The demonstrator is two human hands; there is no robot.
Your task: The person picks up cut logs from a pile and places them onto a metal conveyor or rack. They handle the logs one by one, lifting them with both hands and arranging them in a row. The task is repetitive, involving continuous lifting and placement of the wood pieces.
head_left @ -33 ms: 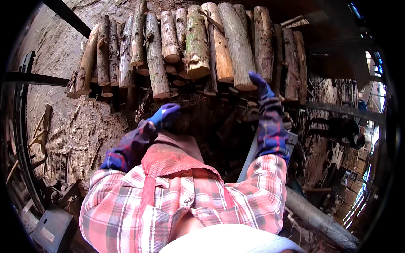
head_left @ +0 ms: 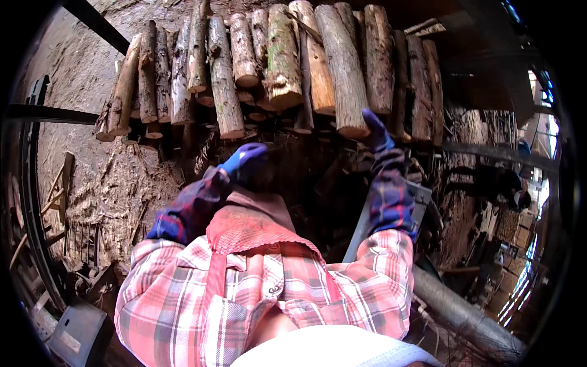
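Observation:
My right hand [head_left: 378, 131], in a blue-purple glove, is at the near end of a thick grey-barked log [head_left: 343, 70]. Its thumb lies along the log's right side; the other fingers are mostly hidden. That log's cut end sticks out nearer to me than its neighbours'. My left hand [head_left: 244, 160], gloved alike, hovers in front of the pile with nothing in it, fingers loosely stretched to the right. A log with a greenish patch [head_left: 284, 58] and a peeled, orange-tinted log [head_left: 319, 73] lie left of the thick one.
More logs [head_left: 225, 79] lie side by side in a row across the far side. Dark metal bars [head_left: 52, 114] stand at the left. A grey metal frame [head_left: 420, 202] is beside my right forearm, with a thick pipe-like cylinder [head_left: 458, 309] behind it. Another person [head_left: 498, 186] is at the far right.
The thick log has slid slightly toward me, my right hand moving with it. My left hand has moved a little up and to the right. The other logs sit slightly higher in view.

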